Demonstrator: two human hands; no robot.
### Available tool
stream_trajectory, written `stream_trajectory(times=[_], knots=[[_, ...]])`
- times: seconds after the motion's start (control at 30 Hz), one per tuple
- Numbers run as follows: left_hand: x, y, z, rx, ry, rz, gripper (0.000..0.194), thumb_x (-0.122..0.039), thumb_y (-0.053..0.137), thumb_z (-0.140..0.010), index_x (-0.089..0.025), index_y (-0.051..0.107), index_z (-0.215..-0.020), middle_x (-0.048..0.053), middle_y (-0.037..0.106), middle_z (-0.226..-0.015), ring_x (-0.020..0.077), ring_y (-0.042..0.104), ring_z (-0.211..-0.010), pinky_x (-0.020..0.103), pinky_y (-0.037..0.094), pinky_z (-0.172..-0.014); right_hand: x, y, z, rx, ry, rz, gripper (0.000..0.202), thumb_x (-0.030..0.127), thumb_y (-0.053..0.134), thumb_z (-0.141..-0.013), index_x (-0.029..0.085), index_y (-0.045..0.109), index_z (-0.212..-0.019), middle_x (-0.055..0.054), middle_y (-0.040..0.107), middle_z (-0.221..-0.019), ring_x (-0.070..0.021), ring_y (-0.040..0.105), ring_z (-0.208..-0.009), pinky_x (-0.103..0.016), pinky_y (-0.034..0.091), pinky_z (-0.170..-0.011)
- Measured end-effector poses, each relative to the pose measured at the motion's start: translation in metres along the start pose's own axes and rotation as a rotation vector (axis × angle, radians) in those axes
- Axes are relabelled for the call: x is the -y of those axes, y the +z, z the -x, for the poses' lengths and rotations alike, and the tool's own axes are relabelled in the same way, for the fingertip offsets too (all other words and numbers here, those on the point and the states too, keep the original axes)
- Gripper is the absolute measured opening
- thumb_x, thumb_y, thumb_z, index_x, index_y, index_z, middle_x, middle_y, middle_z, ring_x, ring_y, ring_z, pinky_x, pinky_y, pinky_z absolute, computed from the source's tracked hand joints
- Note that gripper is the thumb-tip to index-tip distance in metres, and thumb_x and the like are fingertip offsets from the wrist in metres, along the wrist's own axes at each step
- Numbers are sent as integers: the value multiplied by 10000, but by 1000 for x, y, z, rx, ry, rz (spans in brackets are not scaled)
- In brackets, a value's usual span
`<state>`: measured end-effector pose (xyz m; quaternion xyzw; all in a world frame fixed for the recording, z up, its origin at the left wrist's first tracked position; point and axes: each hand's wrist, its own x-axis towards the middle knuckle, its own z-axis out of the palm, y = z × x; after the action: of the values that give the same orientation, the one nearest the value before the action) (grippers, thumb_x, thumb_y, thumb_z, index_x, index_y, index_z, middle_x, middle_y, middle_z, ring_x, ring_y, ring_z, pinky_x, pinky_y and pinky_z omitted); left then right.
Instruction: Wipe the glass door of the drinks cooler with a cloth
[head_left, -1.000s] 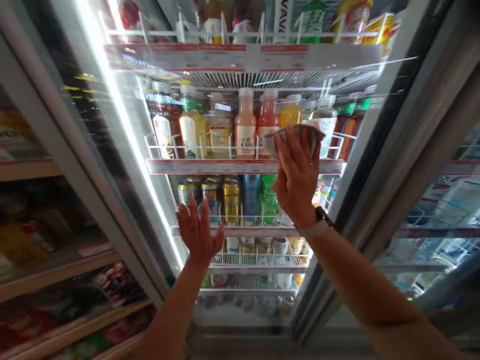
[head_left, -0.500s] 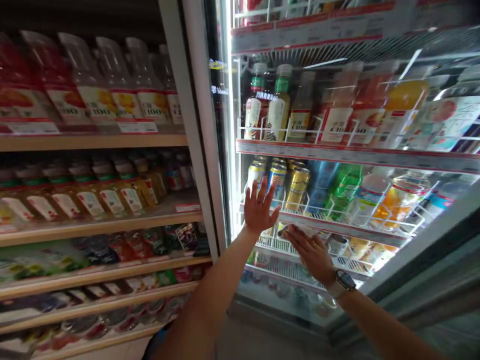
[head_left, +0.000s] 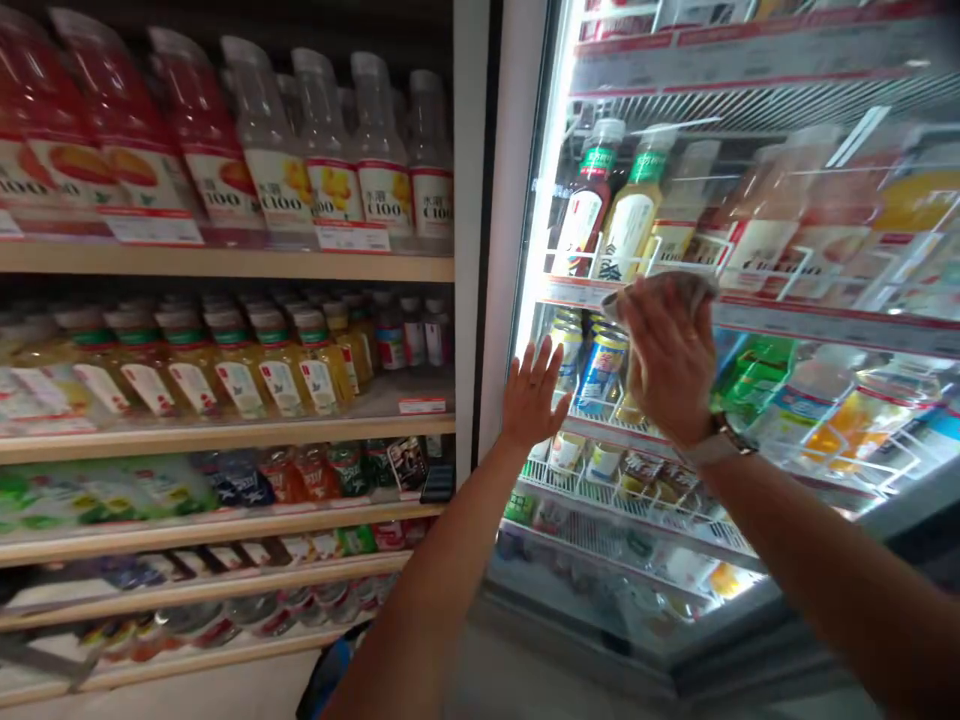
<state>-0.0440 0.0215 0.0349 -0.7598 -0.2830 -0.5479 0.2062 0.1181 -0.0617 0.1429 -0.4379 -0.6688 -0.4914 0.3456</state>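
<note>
My left hand (head_left: 532,397) lies flat with fingers spread on the glass door of a lit drinks fridge. Nothing is in it. Higher up and to the right, my right hand (head_left: 670,355) presses a greyish cloth (head_left: 688,287) against the same glass, with a watch (head_left: 731,440) on that wrist. Behind the door, bottles with green caps (head_left: 634,205) stand on the wire shelf above my left hand. Blue and yellow cans (head_left: 602,365) stand just behind the two hands, beside a green soda bottle (head_left: 757,372). The cloth's underside is hidden.
To the left, wooden shelves (head_left: 225,262) hold rows of juice bottles (head_left: 277,190) and smaller amber bottles (head_left: 225,370). A pale upright post (head_left: 472,200) parts them from the fridge. Below the door the floor (head_left: 517,660) shows. Something blue and dark (head_left: 335,665) sits at the lower edge.
My right hand has gone up the glass with the cloth, from below the cans to the shelf edge above them. My left hand stays spread on the door. The view has shifted left.
</note>
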Motion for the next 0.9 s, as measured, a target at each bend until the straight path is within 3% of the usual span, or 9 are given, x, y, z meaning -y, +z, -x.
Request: stream_trajectory(times=[0.13,0.27,0.37,0.43,0.53,0.67,0.73,0.8,0.9], knots=[[7,3,4,9,44,1,771,-610,206,-980,-132,111,-1578,149,284,-1608,284,130,-1523,460,187,-1214,33,15,64,188,-126,-19,610,86,436,-937,217,348,-1526,-75,483,-1511,-222,392,-1433,-447,285,-1190],[7,4,4,-45,64,-18,806,-643,182,-967,-112,146,-1573,160,327,-1588,280,138,-1522,441,181,-1214,55,25,138,330,-244,-61,580,28,409,-914,214,452,-1462,-72,584,-1421,-191,493,-1352,-390,379,-1102],[7,4,4,-48,62,-41,802,-641,197,-966,-115,158,-1571,164,361,-1570,288,182,-1513,442,187,-1209,60,24,163,370,-292,-70,584,-7,373,-912,234,488,-1431,-42,605,-1401,-154,537,-1303,-351,418,-1049],[8,4,4,-54,69,-37,790,-627,212,-970,-114,163,-1570,169,378,-1560,293,205,-1506,443,192,-1207,55,19,154,371,-309,-90,594,-5,381,-918,246,461,-1450,-24,604,-1404,-137,529,-1307,-340,420,-1058],[9,3,3,-80,78,-13,759,-594,213,-983,-114,169,-1569,169,373,-1562,291,202,-1507,441,205,-1204,36,11,105,320,-243,-101,637,27,415,-930,269,350,-1516,-18,561,-1450,-146,466,-1370,-383,371,-1141],[8,2,2,-118,87,-17,729,-561,214,-995,-117,157,-1571,165,329,-1584,288,173,-1513,445,225,-1199,7,3,18,82,-18,-33,708,37,411,-932,302,227,-1563,-28,450,-1539,-213,345,-1459,-518,239,-1227],[8,2,1,-131,90,-41,700,-520,235,-1006,-121,141,-1573,168,324,-1585,282,173,-1514,445,232,-1197,1,3,-8,-17,47,-20,722,34,397,-928,301,205,-1570,-33,423,-1556,-241,312,-1476,-561,210,-1230],[8,3,1,-132,86,-64,657,-446,275,-1018,-136,123,-1576,161,327,-1585,272,174,-1513,438,240,-1196,5,5,-12,-16,49,-34,723,32,388,-923,290,200,-1572,-38,421,-1557,-246,314,-1475,-557,231,-1225],[8,5,2,-129,71,-80,623,-346,320,-1020,-163,112,-1579,149,331,-1582,268,196,-1507,440,252,-1193,22,13,16,93,-37,-59,680,44,410,-925,244,261,-1558,-52,461,-1530,-221,354,-1455,-484,310,-1204]])
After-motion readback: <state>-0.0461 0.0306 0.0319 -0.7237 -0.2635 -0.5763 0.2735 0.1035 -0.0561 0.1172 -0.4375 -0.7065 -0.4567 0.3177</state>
